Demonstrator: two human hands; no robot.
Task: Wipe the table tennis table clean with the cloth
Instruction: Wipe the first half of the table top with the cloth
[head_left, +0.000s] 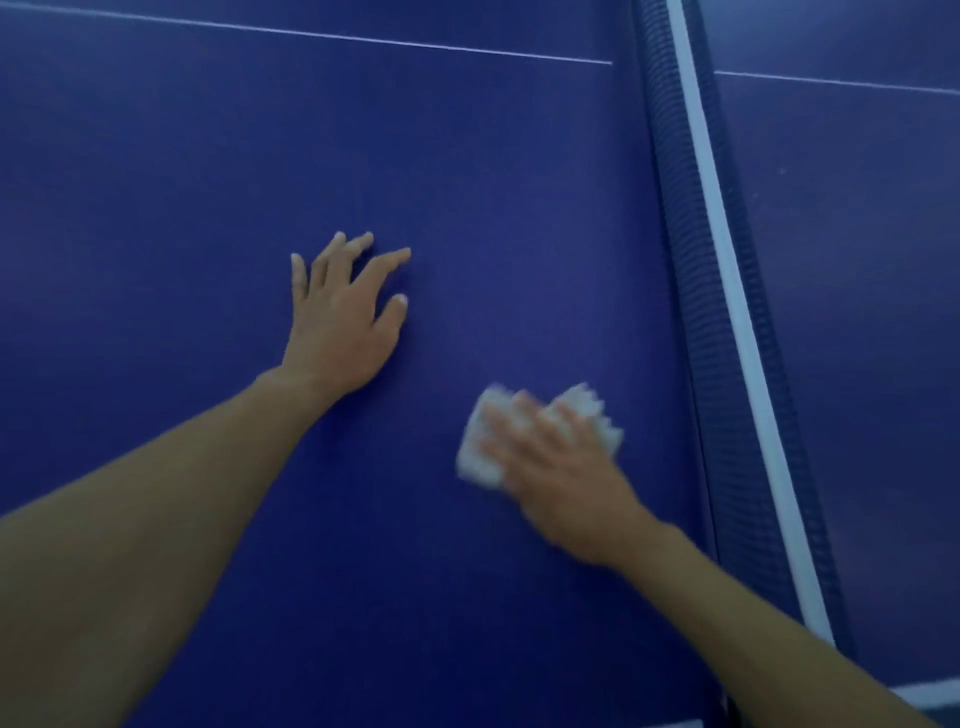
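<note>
With the left hand (340, 322), leans flat on the blue surface (156, 182), fingers spread, holding nothing; with the right hand (563, 473), presses the white cloth (478, 452) onto the surface under straight fingers, motion-blurred, near the net (737, 312), apart from the left.

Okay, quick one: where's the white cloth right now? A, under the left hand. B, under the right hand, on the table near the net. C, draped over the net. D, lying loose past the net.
B: the right hand lies flat on the cloth, pressing it to the blue table just short of the net, while the left hand rests bare on the table.
</note>
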